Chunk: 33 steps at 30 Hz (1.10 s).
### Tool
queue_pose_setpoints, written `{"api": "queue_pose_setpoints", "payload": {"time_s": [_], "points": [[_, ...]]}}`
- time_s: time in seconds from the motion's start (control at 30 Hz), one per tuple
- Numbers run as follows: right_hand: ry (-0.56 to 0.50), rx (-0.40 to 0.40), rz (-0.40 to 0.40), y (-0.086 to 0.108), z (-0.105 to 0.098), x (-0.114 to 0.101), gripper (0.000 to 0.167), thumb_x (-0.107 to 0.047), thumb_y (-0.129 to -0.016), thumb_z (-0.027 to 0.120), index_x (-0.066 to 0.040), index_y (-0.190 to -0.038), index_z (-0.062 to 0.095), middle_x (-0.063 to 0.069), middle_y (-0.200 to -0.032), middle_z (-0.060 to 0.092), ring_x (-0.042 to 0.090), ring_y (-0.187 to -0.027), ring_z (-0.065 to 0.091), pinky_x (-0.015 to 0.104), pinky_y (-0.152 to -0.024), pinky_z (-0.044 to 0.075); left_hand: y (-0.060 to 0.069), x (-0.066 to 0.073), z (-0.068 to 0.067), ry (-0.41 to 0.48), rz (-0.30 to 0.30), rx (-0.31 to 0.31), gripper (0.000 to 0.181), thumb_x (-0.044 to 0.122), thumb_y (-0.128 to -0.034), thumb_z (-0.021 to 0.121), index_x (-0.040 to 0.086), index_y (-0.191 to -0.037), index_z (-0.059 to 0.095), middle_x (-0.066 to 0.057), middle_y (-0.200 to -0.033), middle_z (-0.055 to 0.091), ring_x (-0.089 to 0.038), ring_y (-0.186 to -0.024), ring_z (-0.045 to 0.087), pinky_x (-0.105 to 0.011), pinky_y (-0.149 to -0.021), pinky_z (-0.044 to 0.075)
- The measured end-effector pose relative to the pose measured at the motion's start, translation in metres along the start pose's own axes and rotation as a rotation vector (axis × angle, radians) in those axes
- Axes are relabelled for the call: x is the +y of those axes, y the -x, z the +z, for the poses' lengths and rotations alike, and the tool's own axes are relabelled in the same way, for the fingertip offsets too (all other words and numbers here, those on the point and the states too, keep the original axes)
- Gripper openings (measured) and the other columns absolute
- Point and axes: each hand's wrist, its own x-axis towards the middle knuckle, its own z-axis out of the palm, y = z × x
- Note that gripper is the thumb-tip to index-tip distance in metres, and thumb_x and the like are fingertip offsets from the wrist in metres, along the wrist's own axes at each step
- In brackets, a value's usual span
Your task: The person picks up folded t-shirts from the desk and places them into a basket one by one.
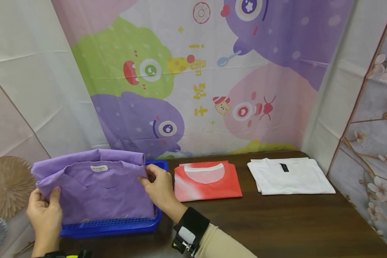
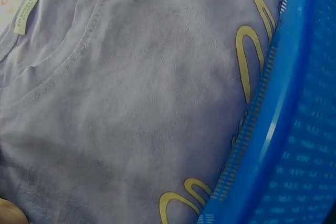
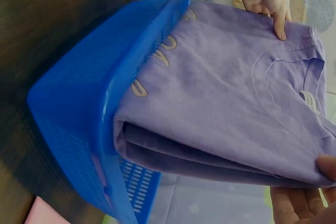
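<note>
The folded lilac-purple cloth shirt (image 1: 106, 193) sits tilted in the blue perforated plastic basket (image 1: 116, 228), its collar well above the rim; its lower edge drops behind the front wall, so I cannot tell whether it touches the bottom. The basket's rim cuts off the gold lettering (image 2: 244, 77), and print on the small white collar label (image 1: 99, 168) is too fine to read. Both hands are clamped on the shirt, well apart: the left hand (image 1: 46, 215) at its left side, thumb in front and fingers mostly hidden behind, the right hand (image 1: 159, 186) pinching its upper right corner. The left wrist view catches just a fingertip — the right wrist view crops the right hand at its edge.

The basket stands toward the left of the dark brown wooden desk (image 1: 264, 222), whose front edge is out of frame. Just beside it lies a folded red-and-white shirt (image 1: 209, 190); a folded white shirt (image 1: 293, 181) lies near the back right corner. Wood shows between these two — and broadly in front of them.
</note>
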Motion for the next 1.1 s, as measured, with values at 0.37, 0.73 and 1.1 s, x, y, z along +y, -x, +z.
{"api": "queue_pose_setpoints", "payload": {"time_s": [0.37,0.73,1.1], "points": [[0.077,-0.065,0.039,0.012,0.008,0.017,0.006,-0.006,-0.083,0.069,-0.002,-0.087,0.069,0.012,-0.080,0.073,-0.001,-0.066,0.055,0.011,-0.060,0.044,0.008,-0.017,-0.023,-0.037,-0.039,0.011,0.036,-0.018,-0.0853,0.052,0.016,-0.090,0.064,0.015,-0.085,0.072,0.005,-0.083,0.064,-0.004,-0.076,0.046],[0.117,-0.065,0.080,0.021,0.014,0.033,0.005,-0.004,-0.080,0.069,-0.001,-0.083,0.069,0.011,-0.076,0.072,0.000,-0.064,0.052,0.012,-0.059,0.042,0.018,-0.030,-0.041,-0.135,-0.107,0.025,0.038,-0.016,-0.0834,0.055,0.021,-0.087,0.065,0.020,-0.078,0.070,0.010,-0.072,0.062,-0.001,-0.068,0.044],[0.123,-0.064,0.087,0.029,0.021,0.048,0.005,-0.004,-0.078,0.071,-0.001,-0.081,0.070,0.012,-0.075,0.073,0.000,-0.062,0.054,0.013,-0.058,0.042,0.025,-0.040,-0.052,-0.180,-0.164,0.052,0.039,-0.014,-0.0831,0.056,0.024,-0.085,0.063,0.025,-0.076,0.069,0.014,-0.071,0.062,0.001,-0.068,0.043]]}}
